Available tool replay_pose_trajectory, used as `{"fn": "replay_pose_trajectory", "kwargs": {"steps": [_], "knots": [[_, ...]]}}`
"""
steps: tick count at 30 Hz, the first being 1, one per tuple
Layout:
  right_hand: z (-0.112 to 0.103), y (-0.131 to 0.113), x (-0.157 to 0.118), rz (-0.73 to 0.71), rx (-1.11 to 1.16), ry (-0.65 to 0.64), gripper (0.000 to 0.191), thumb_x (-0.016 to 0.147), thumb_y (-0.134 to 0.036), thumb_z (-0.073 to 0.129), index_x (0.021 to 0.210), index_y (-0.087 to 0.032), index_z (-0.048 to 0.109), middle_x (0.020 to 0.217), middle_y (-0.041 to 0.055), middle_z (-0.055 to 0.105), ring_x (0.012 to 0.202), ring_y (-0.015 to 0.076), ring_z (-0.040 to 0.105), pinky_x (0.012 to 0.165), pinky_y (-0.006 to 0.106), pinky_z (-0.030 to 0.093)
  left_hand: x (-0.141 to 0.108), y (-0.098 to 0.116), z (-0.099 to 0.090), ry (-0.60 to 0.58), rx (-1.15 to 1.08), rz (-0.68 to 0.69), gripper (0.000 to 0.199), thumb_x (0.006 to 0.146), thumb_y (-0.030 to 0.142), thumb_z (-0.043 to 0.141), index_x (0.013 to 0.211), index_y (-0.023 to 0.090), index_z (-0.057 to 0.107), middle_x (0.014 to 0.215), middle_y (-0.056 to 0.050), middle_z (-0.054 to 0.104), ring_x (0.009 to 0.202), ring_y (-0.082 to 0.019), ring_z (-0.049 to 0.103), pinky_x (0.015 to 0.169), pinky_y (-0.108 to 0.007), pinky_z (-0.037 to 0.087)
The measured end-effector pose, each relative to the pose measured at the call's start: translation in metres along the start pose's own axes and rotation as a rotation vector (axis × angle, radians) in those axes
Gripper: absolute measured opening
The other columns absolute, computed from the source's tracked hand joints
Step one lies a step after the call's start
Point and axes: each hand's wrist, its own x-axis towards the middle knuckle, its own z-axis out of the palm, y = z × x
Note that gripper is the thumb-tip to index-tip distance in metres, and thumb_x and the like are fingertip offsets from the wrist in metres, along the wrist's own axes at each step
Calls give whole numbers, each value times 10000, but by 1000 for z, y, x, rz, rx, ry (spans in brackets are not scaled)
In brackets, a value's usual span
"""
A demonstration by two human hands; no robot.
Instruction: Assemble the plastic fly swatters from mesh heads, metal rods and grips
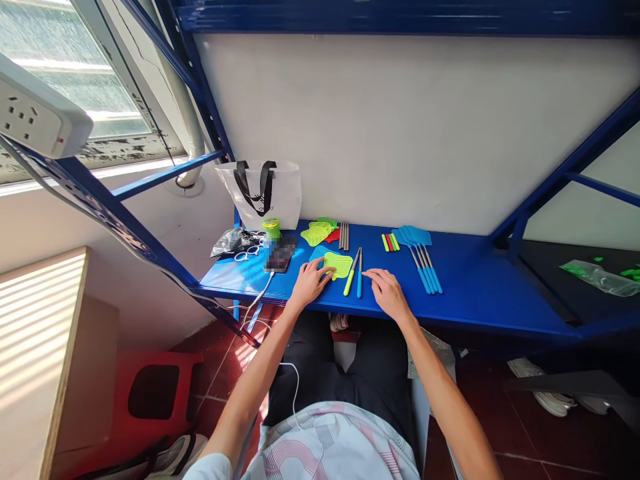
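Observation:
My left hand [311, 281] has its fingers on the left edge of a yellow-green perforated fly swatter head [339, 265], gripping it low over the blue tabletop. A blue swatter head [324, 253] lies partly hidden behind it. My right hand [386, 291] is open, fingers stretched left with the tips close beside a metal rod with a blue handle [359, 283]; whether they touch cannot be made out. Left of that rod lies another with a yellow-green handle [349, 283]. Farther right, several blue fly swatters [425, 263] lie fanned together.
Behind my hands lie green and red swatter heads [316, 234], several metal rods [344, 236] and short coloured handles [391, 243]. A phone [281, 255] with a white cable, a green-lidded container [271, 229] and a white bag [280, 193] stand left. Blue frame bars flank the table.

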Motion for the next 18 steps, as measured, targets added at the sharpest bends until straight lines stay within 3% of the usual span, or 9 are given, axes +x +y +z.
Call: {"fn": "replay_pose_trajectory", "kwargs": {"steps": [5,8,13,18], "knots": [[15,-53,5,-83,-39,-70,431,1197,-384,436,1476,-334,761,1575,90,708,1450,323,630,1244,558,444,2,-7,2,36,-78,-46,304,1159,464,569,1140,280,809,1643,-100,630,1531,-349,565,1282,-552,424],[26,-63,5,-42,-79,-56,398,1196,-447,469,1353,-307,808,1516,110,741,1422,335,641,1255,590,414,1,-10,5,63,-79,-64,312,1140,526,604,1191,264,764,1628,-120,633,1545,-347,552,1295,-550,411],[27,-48,5,28,-103,80,350,1173,-393,500,1106,-278,823,1302,122,811,1264,333,693,1185,574,448,-1,-10,17,75,19,-125,689,1050,694,678,1580,260,608,1772,-185,484,1686,-421,371,1386,-671,235],[15,-18,-2,91,-184,121,272,1130,-311,509,1120,-264,777,1158,133,771,1121,324,709,1135,553,472,0,-9,24,86,22,-145,797,1002,775,685,1616,278,580,1813,-183,426,1715,-444,318,1404,-709,154]]}}
